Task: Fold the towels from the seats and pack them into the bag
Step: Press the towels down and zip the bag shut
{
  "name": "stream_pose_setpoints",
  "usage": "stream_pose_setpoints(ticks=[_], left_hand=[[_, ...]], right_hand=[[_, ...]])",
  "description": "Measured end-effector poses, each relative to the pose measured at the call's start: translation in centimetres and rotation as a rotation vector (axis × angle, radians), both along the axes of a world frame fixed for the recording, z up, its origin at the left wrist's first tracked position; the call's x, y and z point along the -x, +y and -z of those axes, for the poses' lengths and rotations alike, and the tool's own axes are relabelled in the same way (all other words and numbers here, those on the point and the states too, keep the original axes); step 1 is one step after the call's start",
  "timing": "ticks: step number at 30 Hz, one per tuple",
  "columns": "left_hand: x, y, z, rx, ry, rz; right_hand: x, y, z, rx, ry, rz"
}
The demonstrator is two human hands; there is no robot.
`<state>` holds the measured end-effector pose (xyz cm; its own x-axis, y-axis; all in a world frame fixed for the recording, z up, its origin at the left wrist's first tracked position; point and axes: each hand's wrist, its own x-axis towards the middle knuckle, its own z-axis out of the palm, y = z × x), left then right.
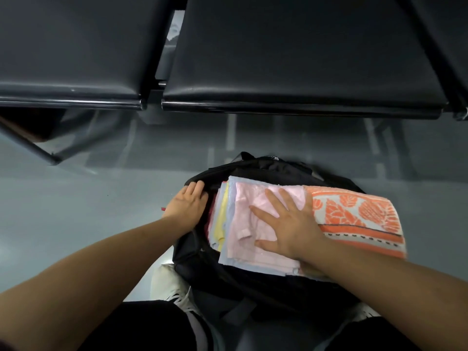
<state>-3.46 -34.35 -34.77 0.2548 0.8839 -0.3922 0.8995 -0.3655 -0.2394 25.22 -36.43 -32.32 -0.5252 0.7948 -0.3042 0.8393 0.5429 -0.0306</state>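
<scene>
The folded towels [253, 224] are pressed onto the black bag [266, 285] on the near floor by the flat, spread right hand [286, 229]; its left rim is touched by the straight-fingered left hand [186, 203].

We see a grey floor [76, 211] across mid frame, w/ faint pale streaks [230, 133] at upper centre. Bottom centre-left: a white shoe [169, 282] w/ laces, and black trousers [141, 325] just below it.

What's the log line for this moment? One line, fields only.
stage: packing | left hand: on rim of bag | right hand: flat on pink towel atop folded stack | stack: over bag opening | seats: no towels
</scene>
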Motion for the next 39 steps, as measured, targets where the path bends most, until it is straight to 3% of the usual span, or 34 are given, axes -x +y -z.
stream_pose_setpoints(ticks=[3,7,14,17,22,24,28,31,34,36,39], left_hand=[[-0.2,0.0,0.0,-0.171,0.008,-0.013],[-0.2,1.2,-0.4,-0.115,-0.2,-0.27],[0.5,3.1,-2.2,-0.019,-0.335,-0.416],[0.6,2.7,-2.4,0.007,-0.421,-0.403],[0.3,1.2,-1.9,-0.2,-0.459,-0.22],[-0.4,1.0,-1.8,-0.185,-0.49,-0.26],[-2.4,1.2,-2.6,-0.2,-0.746,-0.593],[-3.0,2.5,-2.8,-0.061,-0.93,-1.03],[-2.6,3.9,-3.7,0.071,-1.115,-1.276],[-2.1,4.0,-4.6,0.127,-1.135,-1.178],[-2.0,3.4,-5.4,0.034,-0.818,-0.7]], right_hand=[[0.2,0.1,0.1,0.01,-0.029,-0.013],[0.6,0.2,0.1,0.058,-0.048,-0.006],[0.7,0.4,-0.3,0.13,-0.119,0.004],[0.7,0.4,-0.2,0.138,-0.12,0.001],[0.9,0.4,-0.3,0.116,-0.092,0.0],[0.9,0.3,-0.4,0.115,-0.111,-0.007],[0.9,0.3,-0.4,0.116,-0.096,0.003],[1.0,0.0,-0.1,0.11,-0.046,-0.004],[1.1,-0.1,0.3,0.085,-0.027,-0.006],[1.3,0.0,0.3,0.086,-0.03,-0.003],[1.5,0.2,0.2,0.089,-0.021,-0.001]])
